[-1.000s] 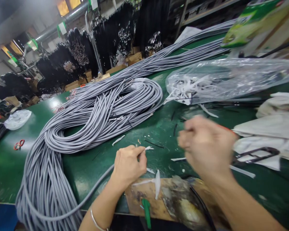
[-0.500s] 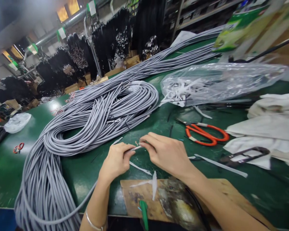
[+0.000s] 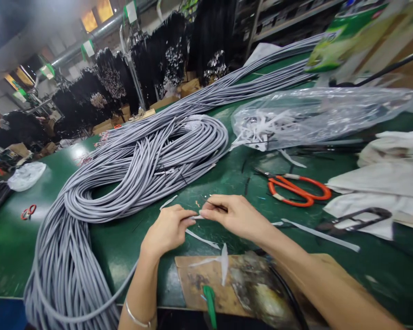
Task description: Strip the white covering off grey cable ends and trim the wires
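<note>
In the head view, my left hand [image 3: 167, 229] has thumb and forefinger pinched on a short pale length [image 3: 198, 217], and my right hand [image 3: 232, 213] pinches its other side, so the piece spans the small gap between my fingertips, above the table [image 3: 112, 252]. I take it for the end of the one grey cable [image 3: 125, 281] looping under my left wrist. I judge this end to be midway: it is in my fingers, not laid down. How many ends in the big cable bundle [image 3: 151, 183], left of and beyond my left hand, are finished, I cannot tell.

Counting: one cable in hand, the bundle too dense to number. Two pairs of orange-handled scissors: one [image 3: 289, 184] just right of and beyond my right hand, one [image 3: 31, 210] well left of my left. One dark pair of snips [image 3: 382, 211] farther right, one clear bag [image 3: 344, 107] beyond my right hand, and at least five white strips [image 3: 321, 235] scattered around both hands.
</note>
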Demonstrator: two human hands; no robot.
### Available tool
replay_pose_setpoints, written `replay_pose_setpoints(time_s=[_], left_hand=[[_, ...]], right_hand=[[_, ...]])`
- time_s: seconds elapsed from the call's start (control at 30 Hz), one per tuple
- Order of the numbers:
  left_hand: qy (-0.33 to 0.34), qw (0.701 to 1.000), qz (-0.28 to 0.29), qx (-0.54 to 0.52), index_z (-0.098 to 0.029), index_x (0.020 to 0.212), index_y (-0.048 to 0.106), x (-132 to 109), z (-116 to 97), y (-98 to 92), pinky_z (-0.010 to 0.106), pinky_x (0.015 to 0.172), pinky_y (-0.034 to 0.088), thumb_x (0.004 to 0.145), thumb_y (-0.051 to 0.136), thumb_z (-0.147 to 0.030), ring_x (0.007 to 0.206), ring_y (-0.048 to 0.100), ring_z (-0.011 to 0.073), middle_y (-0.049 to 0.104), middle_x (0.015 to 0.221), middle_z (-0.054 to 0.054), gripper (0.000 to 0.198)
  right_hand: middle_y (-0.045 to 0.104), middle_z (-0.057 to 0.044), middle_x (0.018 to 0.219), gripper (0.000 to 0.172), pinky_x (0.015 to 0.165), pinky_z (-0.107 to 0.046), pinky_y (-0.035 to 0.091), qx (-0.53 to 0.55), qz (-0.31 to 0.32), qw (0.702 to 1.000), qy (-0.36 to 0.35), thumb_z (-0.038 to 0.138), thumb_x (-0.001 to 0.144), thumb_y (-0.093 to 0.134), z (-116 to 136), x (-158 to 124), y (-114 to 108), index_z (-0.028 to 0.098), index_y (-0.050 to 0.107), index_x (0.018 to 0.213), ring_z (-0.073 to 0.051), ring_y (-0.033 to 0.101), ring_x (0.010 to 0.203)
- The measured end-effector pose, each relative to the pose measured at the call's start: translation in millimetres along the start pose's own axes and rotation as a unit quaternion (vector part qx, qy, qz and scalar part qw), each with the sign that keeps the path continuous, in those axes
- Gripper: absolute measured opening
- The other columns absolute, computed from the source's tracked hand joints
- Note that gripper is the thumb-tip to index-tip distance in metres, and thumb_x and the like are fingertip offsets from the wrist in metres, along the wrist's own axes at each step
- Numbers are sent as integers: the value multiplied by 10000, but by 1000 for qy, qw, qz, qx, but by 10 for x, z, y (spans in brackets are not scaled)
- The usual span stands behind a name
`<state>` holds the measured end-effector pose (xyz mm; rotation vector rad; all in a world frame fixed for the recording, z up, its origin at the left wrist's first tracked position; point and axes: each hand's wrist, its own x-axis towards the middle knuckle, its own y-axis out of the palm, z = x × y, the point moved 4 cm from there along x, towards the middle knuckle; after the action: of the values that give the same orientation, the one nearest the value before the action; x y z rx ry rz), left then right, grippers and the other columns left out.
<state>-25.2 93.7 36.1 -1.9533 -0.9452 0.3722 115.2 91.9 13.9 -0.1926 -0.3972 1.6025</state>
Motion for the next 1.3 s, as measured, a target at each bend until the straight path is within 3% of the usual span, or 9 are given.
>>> replay_pose_setpoints(time_s=[0.13,0.27,0.4,0.53,0.73,0.9,1.03,1.2,1.3], left_hand=[[43,994,-18,-95,-103,952,692,-28,-30,-95,258,652,439,822,483,-129,690,563,165,634,759,82,247],[25,972,-70,-222,-113,916,699,-20,9,-126,231,568,419,819,497,-191,602,522,130,615,698,55,237],[-86,946,-195,-245,-120,895,699,11,128,-33,219,494,415,788,524,-186,496,489,105,624,652,38,216],[-77,971,-214,-78,-144,817,717,37,71,90,257,593,465,765,544,-130,587,561,146,662,687,61,180],[26,985,-147,-83,-134,920,689,40,-91,103,252,668,458,808,487,-123,698,573,157,640,777,76,231],[-60,949,-192,-242,-137,867,690,32,38,44,224,547,393,839,459,-219,591,500,127,592,678,40,247],[-91,932,-166,-310,-115,876,691,31,108,90,210,483,351,830,466,-256,522,447,105,598,658,41,270],[-96,951,-185,-228,-121,822,707,13,34,67,227,539,417,791,505,-222,581,536,136,650,680,60,228],[-78,962,-240,-105,-137,813,708,2,-34,15,239,549,419,786,503,-183,575,543,138,659,682,62,211]], right_hand=[[271,99,422,372,379,-217,99,249,109,947,169,490,475,673,-51,29,102,189,455,489,-24,148,371],[282,103,442,365,376,-212,70,328,128,923,157,479,464,676,17,18,186,179,481,538,-10,105,372],[403,32,512,270,403,-235,246,174,-53,983,-27,427,673,556,131,-29,99,183,510,566,-68,296,419],[538,-30,621,206,536,-257,372,-60,-157,965,-199,243,776,465,220,-123,23,186,564,604,-125,488,566],[490,6,534,227,487,-243,366,-9,-151,985,-83,338,729,503,-11,32,-152,197,496,552,-116,441,506],[454,15,530,345,472,-232,360,64,-43,994,-72,478,715,527,88,55,-80,190,482,532,-110,419,517],[582,-8,682,284,401,-220,331,55,-63,994,-68,436,704,560,134,-4,-45,174,620,798,-74,369,430],[587,-27,552,239,520,-247,396,-63,-107,977,-174,269,770,447,151,-52,23,194,570,579,-132,520,509],[516,-5,482,292,481,-237,355,-87,-101,975,-179,262,793,422,140,-59,77,201,473,513,-117,461,462]])
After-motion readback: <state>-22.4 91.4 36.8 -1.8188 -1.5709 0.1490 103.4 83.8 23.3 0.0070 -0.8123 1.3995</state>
